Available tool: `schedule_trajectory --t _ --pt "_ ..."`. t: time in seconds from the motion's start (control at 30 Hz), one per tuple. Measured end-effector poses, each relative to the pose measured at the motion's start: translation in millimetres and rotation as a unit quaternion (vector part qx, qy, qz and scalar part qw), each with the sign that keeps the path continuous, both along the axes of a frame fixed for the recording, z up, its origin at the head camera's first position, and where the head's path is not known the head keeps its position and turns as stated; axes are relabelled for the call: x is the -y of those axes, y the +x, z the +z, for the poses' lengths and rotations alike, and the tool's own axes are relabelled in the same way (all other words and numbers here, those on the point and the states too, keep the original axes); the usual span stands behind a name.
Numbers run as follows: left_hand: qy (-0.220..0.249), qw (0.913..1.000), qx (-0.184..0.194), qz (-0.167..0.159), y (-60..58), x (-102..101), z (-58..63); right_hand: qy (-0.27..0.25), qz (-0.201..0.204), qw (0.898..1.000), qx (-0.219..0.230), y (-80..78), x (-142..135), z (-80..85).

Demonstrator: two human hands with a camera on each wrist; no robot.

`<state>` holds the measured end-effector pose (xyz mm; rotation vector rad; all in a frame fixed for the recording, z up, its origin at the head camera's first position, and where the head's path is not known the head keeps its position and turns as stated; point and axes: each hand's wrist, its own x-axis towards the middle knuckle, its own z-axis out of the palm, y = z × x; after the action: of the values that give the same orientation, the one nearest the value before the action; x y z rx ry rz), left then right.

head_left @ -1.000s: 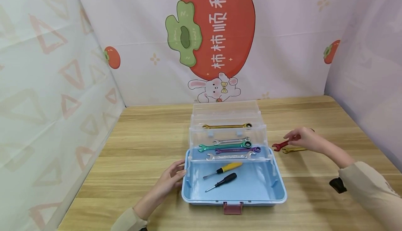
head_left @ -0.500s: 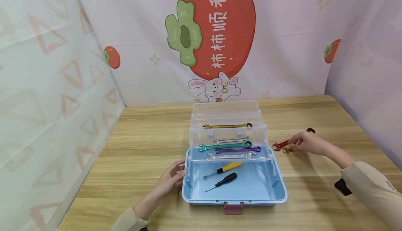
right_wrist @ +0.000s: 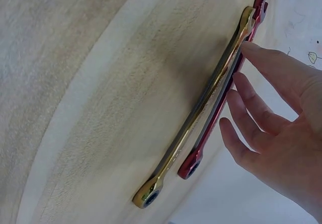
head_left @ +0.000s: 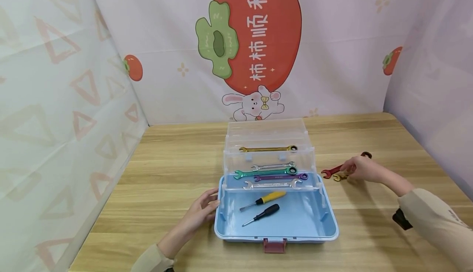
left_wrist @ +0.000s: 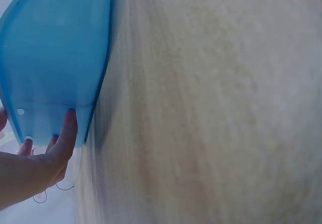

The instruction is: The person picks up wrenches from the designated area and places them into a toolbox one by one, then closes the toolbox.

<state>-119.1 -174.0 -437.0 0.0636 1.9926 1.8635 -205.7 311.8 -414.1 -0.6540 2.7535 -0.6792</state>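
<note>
My left hand (head_left: 202,210) rests against the left side of the blue toolbox (head_left: 275,236); in the left wrist view its fingers touch the outer wall. To the right of the box, my right hand (head_left: 363,168) is over a red wrench (head_left: 331,171) and a gold wrench (right_wrist: 193,114). Both wrenches lie side by side on the table. In the right wrist view the thumb tip meets the gold wrench near its open end, and the other fingertips are close by the red one. The hand covers much of the gold wrench in the head view.
The clear tiered trays (head_left: 268,159) of the box stand raised, holding a green wrench (head_left: 265,173), a purple wrench (head_left: 278,177) and several others. A yellow screwdriver (head_left: 273,197) and a black screwdriver (head_left: 269,210) lie in the box bottom. Patterned cloth (head_left: 332,50) hangs behind the table.
The right hand has shifted slightly lower, from the red wrench toward the gold one, uncovering the red wrench's far end. The left hand stays on the box.
</note>
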Motion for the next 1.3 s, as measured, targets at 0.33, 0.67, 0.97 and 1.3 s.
schedule_trajectory --t 0.33,0.67,0.97,1.3 --pt "0.002 1.0 -0.001 -0.001 0.2 -0.2 0.0 0.001 0.012 1.0 0.003 -3.9 -4.0 -10.5" --pt "-0.005 1.0 0.002 0.002 -0.3 0.0 -1.7 -0.06 0.035 0.995 0.068 -5.6 -9.6 -11.4" --pt "0.001 1.0 0.004 0.003 -0.2 0.2 -2.6 -0.083 0.055 0.989 0.11 -10.3 -14.5 -14.1" --pt "0.0 1.0 0.004 0.004 0.0 -0.3 -1.5 -0.086 0.058 0.988 0.113 -10.4 -13.7 -12.9"
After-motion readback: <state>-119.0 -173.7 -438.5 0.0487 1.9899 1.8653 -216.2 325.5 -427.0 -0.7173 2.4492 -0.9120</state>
